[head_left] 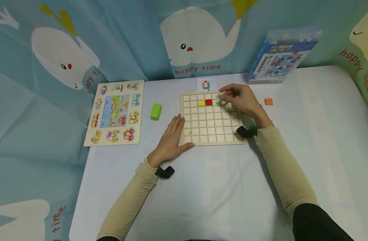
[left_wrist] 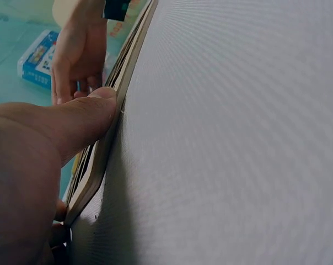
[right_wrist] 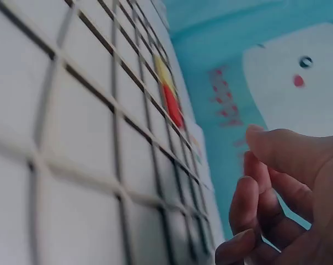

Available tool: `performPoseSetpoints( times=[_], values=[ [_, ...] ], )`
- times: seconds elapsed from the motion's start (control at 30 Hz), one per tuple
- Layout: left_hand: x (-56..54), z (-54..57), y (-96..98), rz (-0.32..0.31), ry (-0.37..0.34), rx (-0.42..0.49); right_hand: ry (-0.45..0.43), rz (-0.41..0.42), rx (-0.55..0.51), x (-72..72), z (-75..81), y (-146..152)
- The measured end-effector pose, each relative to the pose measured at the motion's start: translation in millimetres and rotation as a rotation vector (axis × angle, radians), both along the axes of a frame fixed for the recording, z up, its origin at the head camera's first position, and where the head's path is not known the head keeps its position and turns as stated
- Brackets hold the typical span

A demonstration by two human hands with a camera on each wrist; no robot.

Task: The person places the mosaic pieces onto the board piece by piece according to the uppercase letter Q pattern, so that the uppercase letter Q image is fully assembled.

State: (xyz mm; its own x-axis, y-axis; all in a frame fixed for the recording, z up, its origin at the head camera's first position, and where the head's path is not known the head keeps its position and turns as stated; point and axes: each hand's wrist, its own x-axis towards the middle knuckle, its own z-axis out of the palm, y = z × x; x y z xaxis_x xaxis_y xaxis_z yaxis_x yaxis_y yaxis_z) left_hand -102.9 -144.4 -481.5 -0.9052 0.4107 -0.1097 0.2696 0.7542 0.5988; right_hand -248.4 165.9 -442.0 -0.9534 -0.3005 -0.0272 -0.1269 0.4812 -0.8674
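Note:
A wooden grid board [head_left: 214,134] lies flat on the table. In one of its upper rows a yellow piece [head_left: 201,103] sits right beside a red square tile [head_left: 208,102]. My left hand [head_left: 170,142] rests along the board's left edge, fingers straight, thumb on the front edge near the corner. Over the board's upper right part hovers my right hand [head_left: 239,98], its thumb and fingers loosely bent. In the right wrist view no piece shows between the right hand's fingers [right_wrist: 243,204]. A small pattern card [head_left: 206,84] with a coloured figure lies behind the board.
Left of the board stands a green block [head_left: 156,111]. Farther left lies a wooden vehicle puzzle [head_left: 111,140]. An orange tile [head_left: 268,101] is at the right, with other orange pieces partly hidden by the right arm. A blue box [head_left: 282,63] stands at the back before the curtain [head_left: 123,40].

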Motion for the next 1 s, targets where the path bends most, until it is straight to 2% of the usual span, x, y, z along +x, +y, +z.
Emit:
performPoseSetpoints(
  times=[0.23,0.47,0.63,0.77,0.9,1.0],
  values=[
    [-1.4,2.6,0.6,0.0,0.007,0.015,0.037,-0.051,0.073,2.0,14.4,39],
    [0.4,2.5,0.3,0.001,-0.007,0.011,-0.001,-0.101,0.159,7.3,14.6,78],
    [1.9,2.8,3.4,-0.004,-0.007,0.024,-0.072,-0.039,0.24,13.3,14.1,95],
    [2.1,1.5,4.1,-0.009,-0.006,0.014,-0.133,0.035,0.283,13.4,13.7,97],
    [3.0,1.9,2.5,0.008,0.0,0.017,-0.13,0.093,0.354,9.5,13.3,94],
    [3.4,3.1,2.7,0.005,0.001,0.027,-0.139,0.1,0.379,6.9,13.7,93]
  ],
)
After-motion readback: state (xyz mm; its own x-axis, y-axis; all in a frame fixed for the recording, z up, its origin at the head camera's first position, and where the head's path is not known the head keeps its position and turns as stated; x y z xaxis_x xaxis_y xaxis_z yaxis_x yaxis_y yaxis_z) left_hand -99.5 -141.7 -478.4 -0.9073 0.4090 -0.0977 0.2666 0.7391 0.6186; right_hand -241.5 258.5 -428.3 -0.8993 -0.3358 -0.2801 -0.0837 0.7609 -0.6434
